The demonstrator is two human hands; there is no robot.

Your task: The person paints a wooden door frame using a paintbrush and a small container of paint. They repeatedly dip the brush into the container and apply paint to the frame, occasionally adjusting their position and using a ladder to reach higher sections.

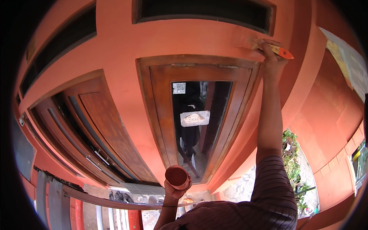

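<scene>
High on the salmon-orange wall (184, 40), my right hand (268, 53) is closed round a paintbrush (281, 51) with an orange-tipped handle. Its bristles point left and meet the wall between the window frame and the dark upper pane; a darker, wet-looking patch (243, 36) shows there. Low in front of the window, my left hand (178, 191) grips a small round paint cup (177, 177) from below. Reddish-orange colour coats the cup's inside; how full it is I cannot tell.
A brown wooden window frame (163, 111) holds dark glass with stickers on it. Wooden double doors (99, 111) stand to the left. Dark transom panes (203, 9) run above. Green plants (292, 161) grow at the lower right. Shoes (120, 196) lie on the floor below.
</scene>
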